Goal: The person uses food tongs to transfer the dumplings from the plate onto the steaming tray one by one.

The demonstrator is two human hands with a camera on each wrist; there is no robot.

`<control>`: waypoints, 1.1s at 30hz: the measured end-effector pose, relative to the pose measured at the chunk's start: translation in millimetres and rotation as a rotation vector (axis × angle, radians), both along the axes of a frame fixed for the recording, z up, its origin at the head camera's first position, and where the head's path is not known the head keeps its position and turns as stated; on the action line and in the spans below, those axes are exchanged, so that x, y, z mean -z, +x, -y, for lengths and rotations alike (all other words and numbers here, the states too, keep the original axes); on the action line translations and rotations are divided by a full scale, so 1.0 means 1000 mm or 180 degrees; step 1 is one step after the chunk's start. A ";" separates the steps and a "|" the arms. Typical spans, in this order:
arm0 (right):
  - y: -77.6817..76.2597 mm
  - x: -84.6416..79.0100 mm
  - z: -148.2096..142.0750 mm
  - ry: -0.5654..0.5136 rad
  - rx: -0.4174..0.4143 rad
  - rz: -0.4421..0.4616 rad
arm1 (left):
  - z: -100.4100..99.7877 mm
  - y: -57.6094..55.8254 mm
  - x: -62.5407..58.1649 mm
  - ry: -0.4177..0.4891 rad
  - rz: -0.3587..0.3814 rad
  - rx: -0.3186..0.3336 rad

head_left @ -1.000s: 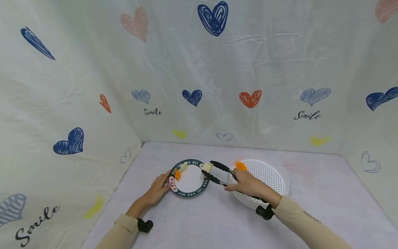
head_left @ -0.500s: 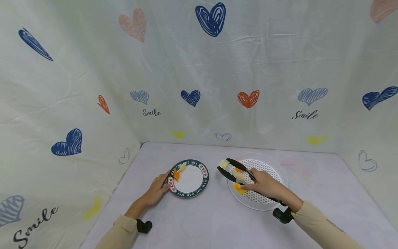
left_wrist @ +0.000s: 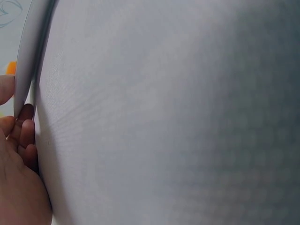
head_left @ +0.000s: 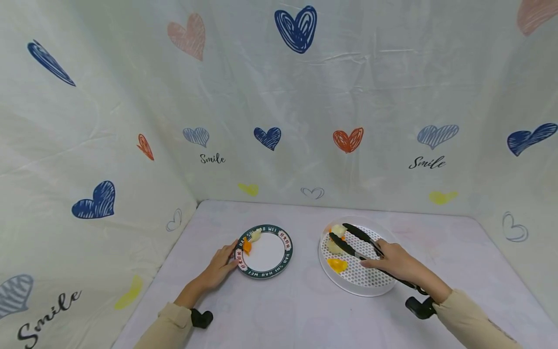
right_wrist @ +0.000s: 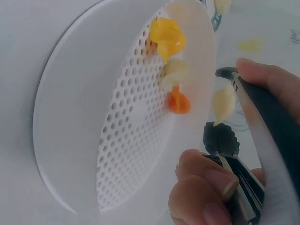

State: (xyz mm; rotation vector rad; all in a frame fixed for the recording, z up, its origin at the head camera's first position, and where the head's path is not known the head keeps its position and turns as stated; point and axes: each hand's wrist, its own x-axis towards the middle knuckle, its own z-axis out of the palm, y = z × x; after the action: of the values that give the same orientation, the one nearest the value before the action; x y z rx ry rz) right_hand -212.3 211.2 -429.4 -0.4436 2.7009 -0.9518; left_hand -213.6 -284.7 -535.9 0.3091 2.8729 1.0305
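My left hand (head_left: 216,269) holds the left rim of a round white plate (head_left: 264,252) with a green lettered border. In the left wrist view, its thumb lies over the plate (left_wrist: 27,61) and its fingers are curled under the edge. On the plate lie an orange piece (head_left: 247,246) and a cream piece (head_left: 255,235). My right hand (head_left: 394,261) grips black-tipped tongs (head_left: 348,247), their tips over the left side of a white perforated tray (head_left: 370,287). Between those tips is a pale piece (right_wrist: 224,104), also visible in the head view.
A yellow piece (head_left: 337,265), a pale piece (head_left: 333,247) and an orange piece (right_wrist: 178,101) lie in the tray. Behind the white table (head_left: 301,315) hangs a pale curtain (head_left: 305,97) printed with hearts.
My right hand has moved right, carrying the pale piece in the tongs from the plate's right rim to over the tray. The left hand has stayed at the plate.
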 end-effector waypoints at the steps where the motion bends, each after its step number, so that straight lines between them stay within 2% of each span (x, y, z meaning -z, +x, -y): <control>1: 0.000 0.001 -0.003 0.0020 0.0023 -0.0001 | 0.000 0.000 0.000 0.0003 0.0012 0.0003; 12: -0.007 0.007 -0.023 0.0137 0.0111 0.0065 | 0.001 0.001 0.000 0.0022 -0.0009 0.0013; 16: -0.010 0.007 -0.026 0.0287 0.0122 0.0093 | 0.002 0.002 0.001 0.0006 0.0033 0.0007; 28: -0.018 0.018 -0.030 0.0395 0.0199 0.0112 | 0.000 0.002 0.000 0.0044 0.0082 -0.0006; 33: -0.019 0.017 -0.027 0.0412 0.0250 0.0080 | 0.000 0.001 -0.001 0.0039 0.0066 0.0003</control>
State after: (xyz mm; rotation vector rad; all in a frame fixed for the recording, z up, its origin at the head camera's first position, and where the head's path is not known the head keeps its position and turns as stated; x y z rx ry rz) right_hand -231.4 237.8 -446.2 -0.3001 2.7542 -0.7901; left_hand -212.7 -284.6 -535.1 0.2987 2.8490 1.0452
